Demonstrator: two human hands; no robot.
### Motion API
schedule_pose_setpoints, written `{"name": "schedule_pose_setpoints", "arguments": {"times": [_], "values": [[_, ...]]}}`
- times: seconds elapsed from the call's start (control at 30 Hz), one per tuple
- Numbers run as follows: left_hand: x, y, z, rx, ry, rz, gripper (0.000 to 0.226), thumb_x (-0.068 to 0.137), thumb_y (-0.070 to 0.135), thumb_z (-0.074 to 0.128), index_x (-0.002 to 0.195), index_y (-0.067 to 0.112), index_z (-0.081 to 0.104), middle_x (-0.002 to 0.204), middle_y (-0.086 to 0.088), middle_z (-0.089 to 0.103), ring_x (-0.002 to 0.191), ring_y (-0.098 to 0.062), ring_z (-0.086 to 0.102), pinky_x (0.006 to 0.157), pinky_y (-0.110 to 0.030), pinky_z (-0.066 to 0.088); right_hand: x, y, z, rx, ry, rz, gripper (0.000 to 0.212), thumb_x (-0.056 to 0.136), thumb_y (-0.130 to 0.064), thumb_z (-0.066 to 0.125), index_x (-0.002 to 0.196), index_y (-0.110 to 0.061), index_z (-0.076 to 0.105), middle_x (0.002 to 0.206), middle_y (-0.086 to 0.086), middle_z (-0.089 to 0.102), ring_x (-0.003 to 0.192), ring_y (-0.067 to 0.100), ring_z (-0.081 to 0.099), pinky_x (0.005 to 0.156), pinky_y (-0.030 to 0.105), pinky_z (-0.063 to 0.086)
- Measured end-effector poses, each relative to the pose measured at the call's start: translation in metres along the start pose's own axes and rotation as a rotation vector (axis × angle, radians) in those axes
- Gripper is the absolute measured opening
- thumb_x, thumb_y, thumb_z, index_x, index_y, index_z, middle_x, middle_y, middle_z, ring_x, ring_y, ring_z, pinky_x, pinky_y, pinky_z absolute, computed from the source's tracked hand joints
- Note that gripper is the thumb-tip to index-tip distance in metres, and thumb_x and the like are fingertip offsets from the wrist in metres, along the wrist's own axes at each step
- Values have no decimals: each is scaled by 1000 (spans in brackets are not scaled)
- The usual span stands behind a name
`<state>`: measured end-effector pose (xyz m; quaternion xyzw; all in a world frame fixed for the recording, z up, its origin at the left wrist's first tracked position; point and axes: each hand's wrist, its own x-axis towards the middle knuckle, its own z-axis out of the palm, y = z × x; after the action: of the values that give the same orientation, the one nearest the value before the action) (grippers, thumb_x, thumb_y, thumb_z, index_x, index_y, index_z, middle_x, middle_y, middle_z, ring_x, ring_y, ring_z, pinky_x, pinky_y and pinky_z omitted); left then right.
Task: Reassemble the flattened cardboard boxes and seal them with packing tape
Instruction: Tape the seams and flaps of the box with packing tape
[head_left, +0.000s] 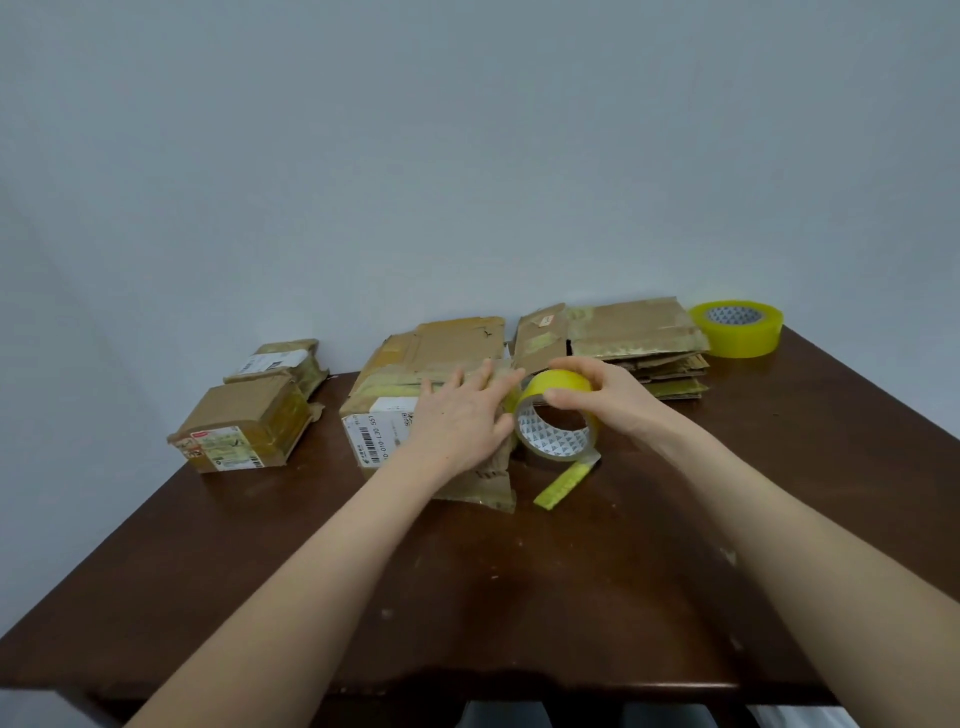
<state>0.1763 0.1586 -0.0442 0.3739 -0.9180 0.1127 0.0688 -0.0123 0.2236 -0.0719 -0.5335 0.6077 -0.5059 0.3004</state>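
A worn cardboard box (395, 395) with a white shipping label stands in the middle of the dark table (467, 582). My left hand (460, 423) lies flat on its top near the right edge, fingers straight. My right hand (597, 397) grips a yellow tape roll (553, 428) just right of the box, fingers over its top. A loose strip of tape (563, 483) hangs from the roll down to the table. A stack of flattened boxes (623, 343) lies behind the roll.
Two small taped boxes sit at the left, one (241, 428) in front and one (280, 361) behind it. A larger yellow tape roll (737, 327) rests at the back right corner. A pale wall stands right behind the table.
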Motion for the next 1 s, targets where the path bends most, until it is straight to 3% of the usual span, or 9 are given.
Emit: {"name": "schedule_pose_setpoints", "arguments": {"times": [0.13,0.27,0.43,0.53,0.63,0.77,0.93,1.0], "values": [[-4,-7,3,-8,47,10,56,97,42,34,148,44,13,160,5,13,145,-26,18,115,-54,18,-7,7,-5,33,28,22,40,72,-32,81,108,-27,63,106,-3,69,99,15,65,89,34,52],[-5,-17,6,-20,49,39,56,97,41,36,148,45,14,159,8,15,145,-25,18,115,-51,19,-10,-6,-12,7,51,-16,32,79,-41,74,109,-33,64,109,-9,67,103,8,61,88,24,43],[-2,-23,9,-12,59,44,56,96,40,37,148,45,15,159,9,17,145,-25,19,115,-49,20,-9,-3,-12,-137,45,23,41,76,-41,75,115,-29,68,108,-7,64,90,6,59,75,22,44],[-1,-23,9,-20,52,54,56,97,39,37,148,44,15,158,8,17,145,-25,19,116,-49,19,-6,-7,-12,-235,46,24,44,75,-44,75,116,-29,67,116,-5,60,104,15,57,83,30,50],[-1,-24,10,-24,58,47,56,96,38,36,148,44,15,158,8,18,145,-24,19,116,-48,19,-4,-15,-13,-353,33,31,50,76,-47,73,121,-25,64,120,-1,59,107,18,55,78,27,45],[-3,-28,13,-25,70,48,56,96,39,37,148,45,16,158,8,19,145,-23,19,117,-47,17,-11,-9,-9,-553,11,59,57,78,-46,72,128,-24,60,128,1,59,114,18,52,86,27,39],[-3,-24,4,-31,8,5,55,96,40,41,148,41,21,158,2,20,145,-23,18,117,-50,17,-19,-21,-11,-197,-89,99,35,89,-43,63,118,-23,63,120,-6,59,115,13,53,93,28,41],[-13,-15,2,-8,179,77,46,93,37,49,138,29,45,148,-6,40,138,-28,34,111,-49,30,-14,-30,-10,-228,-35,94,32,89,-42,64,113,-20,66,115,-4,63,113,15,56,93,31,45]]}}
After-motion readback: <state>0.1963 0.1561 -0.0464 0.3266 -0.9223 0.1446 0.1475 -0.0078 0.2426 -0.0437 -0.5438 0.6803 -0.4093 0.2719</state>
